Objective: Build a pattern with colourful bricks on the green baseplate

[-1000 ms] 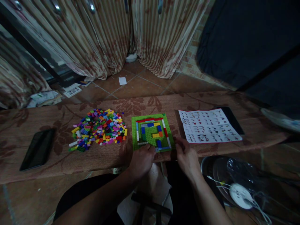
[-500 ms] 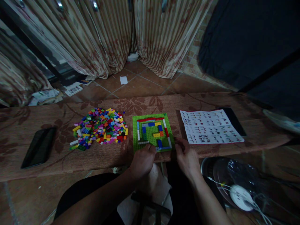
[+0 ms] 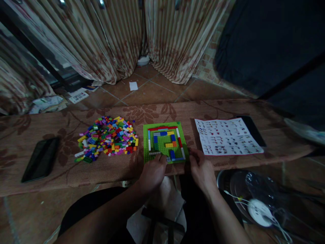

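Observation:
A green baseplate (image 3: 146, 142) lies on the cloth-covered bench, with rows of red, white, blue and yellow bricks forming a frame and an inner shape. My left hand (image 3: 153, 172) is closed at the plate's near edge, fingertips pressed together beside the white brick row (image 3: 154, 153); what they hold, if anything, is hidden. At the near right corner of the plate, my right hand (image 3: 201, 168) has its fingers curled against the edge. A blue brick (image 3: 172, 155) stands on the plate between the hands.
A pile of loose colourful bricks (image 3: 111, 137) lies left of the plate, and a black phone (image 3: 41, 159) at the far left. A printed sheet (image 3: 227, 137) lies to the right, over a dark flat object (image 3: 254, 130). A white power strip (image 3: 259, 212) with cables sits below right.
My left hand has shifted very slightly left along the plate's near edge. The view has moved a little; my right hand stays at the corner.

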The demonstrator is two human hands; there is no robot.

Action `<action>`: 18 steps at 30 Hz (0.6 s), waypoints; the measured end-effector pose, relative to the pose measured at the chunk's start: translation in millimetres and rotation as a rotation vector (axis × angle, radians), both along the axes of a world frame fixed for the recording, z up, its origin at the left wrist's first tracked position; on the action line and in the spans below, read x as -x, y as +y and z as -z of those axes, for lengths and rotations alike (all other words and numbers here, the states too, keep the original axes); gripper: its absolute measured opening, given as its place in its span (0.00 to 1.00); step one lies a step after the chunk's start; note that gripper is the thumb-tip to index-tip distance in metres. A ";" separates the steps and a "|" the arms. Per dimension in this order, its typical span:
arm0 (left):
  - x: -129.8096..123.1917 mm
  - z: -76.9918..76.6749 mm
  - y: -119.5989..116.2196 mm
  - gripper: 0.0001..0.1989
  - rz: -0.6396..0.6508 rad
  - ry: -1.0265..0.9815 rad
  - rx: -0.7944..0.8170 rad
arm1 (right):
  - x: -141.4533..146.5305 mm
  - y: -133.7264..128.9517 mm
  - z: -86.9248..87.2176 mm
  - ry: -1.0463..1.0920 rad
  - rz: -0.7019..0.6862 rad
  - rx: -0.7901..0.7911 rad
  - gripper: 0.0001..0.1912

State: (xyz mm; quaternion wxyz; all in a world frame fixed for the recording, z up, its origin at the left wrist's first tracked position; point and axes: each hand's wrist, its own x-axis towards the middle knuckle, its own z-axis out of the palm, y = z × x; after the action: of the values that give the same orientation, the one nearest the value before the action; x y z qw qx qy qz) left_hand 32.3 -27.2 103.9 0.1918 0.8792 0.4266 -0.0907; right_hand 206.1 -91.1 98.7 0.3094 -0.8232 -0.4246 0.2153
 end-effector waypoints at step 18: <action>-5.5 -1.2 1.5 0.13 0.027 -0.015 -0.009 | 0.0 -0.8 2.7 -0.032 -0.026 -0.023 0.19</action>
State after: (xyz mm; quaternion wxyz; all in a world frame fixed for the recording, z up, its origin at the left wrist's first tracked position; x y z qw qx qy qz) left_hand 37.8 -25.7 105.1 0.1896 0.8864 0.4137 -0.0849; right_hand 206.1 -91.8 96.0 0.3095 -0.8172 -0.4426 0.2012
